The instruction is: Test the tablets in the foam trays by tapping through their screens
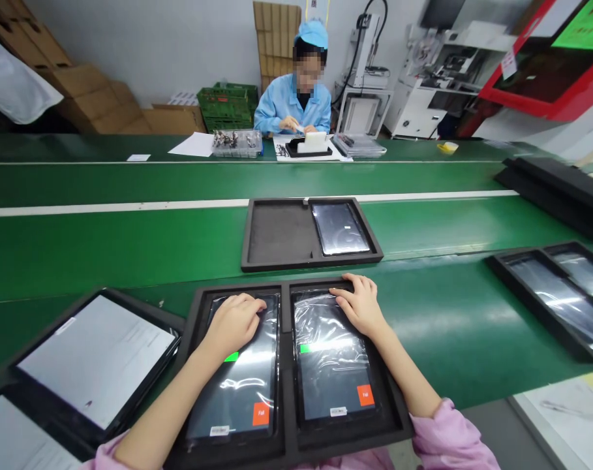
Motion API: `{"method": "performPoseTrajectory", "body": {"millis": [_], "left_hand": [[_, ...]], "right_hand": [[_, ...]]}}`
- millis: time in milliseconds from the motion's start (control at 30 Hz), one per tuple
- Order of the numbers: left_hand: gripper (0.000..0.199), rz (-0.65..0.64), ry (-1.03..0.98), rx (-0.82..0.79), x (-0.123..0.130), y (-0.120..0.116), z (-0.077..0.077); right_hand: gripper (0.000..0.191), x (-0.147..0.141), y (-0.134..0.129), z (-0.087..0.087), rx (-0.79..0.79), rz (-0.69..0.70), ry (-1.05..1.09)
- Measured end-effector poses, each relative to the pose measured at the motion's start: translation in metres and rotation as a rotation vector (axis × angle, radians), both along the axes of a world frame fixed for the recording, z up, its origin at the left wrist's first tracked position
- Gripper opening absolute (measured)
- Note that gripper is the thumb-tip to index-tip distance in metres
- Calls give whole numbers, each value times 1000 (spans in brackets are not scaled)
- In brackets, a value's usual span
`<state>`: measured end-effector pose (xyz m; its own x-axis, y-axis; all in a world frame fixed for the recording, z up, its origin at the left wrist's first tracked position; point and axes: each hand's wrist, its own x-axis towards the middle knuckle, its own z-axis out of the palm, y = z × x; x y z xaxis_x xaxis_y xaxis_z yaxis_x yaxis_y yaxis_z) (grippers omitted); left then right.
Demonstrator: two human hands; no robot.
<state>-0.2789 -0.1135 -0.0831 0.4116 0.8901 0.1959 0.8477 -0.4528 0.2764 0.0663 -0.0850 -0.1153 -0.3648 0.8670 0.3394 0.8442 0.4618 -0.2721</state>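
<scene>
A black foam tray (287, 391) lies in front of me with two film-covered tablets in its two compartments. My left hand (235, 323) rests on the upper part of the left tablet (242, 391), fingers curled towards its top edge. Over the top right corner of the right tablet (333, 365) lies my right hand (361, 303), its fingers apart and reaching to the tray's upper rim. Each tablet carries a green sticker, an orange label reading "Fail" and a small white label.
Beyond is another tray (281, 264) with one tablet in its right compartment. Tablets with pale screens (100, 356) lie at left, a filled tray (535, 303) at right. Across the green belt (179, 241), a person in blue (276, 98) handles small items.
</scene>
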Motion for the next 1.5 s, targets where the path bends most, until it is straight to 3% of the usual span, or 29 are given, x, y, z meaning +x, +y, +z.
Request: {"method": "performPoseTrajectory", "body": {"millis": [133, 267, 400, 500, 667, 733, 967, 1100, 1233, 1367, 1500], "left_hand": [[36, 15, -27, 42, 2, 3, -6], [40, -13, -14, 40, 1, 5, -10], [32, -126, 20, 59, -2, 3, -5], [30, -193, 12, 47, -8, 1, 2], [37, -55, -15, 105, -12, 3, 7], [38, -8, -22, 97, -12, 4, 7], [46, -12, -25, 82, -13, 7, 1], [56, 105, -91, 15, -12, 13, 2], [58, 214, -7, -148, -9, 21, 7], [56, 164, 71, -262, -6, 32, 17], [54, 182, 113, -356, -5, 48, 27]], "right_hand": [[44, 5, 1, 1, -14, 87, 46], [45, 7, 0, -2, 49, 10, 127], [41, 6, 0, -2, -29, -3, 58], [51, 8, 0, -2, -29, 40, 148], [59, 12, 2, -5, 82, -173, 374], [56, 12, 3, -5, 55, -188, 312], [42, 6, 3, -2, 18, -11, 211], [45, 6, 7, 0, -14, -73, 237], [52, 2, 15, 5, -127, -209, 188], [48, -8, 19, 22, -213, -240, -80], [52, -14, 32, 50, -441, -168, -238]]}}
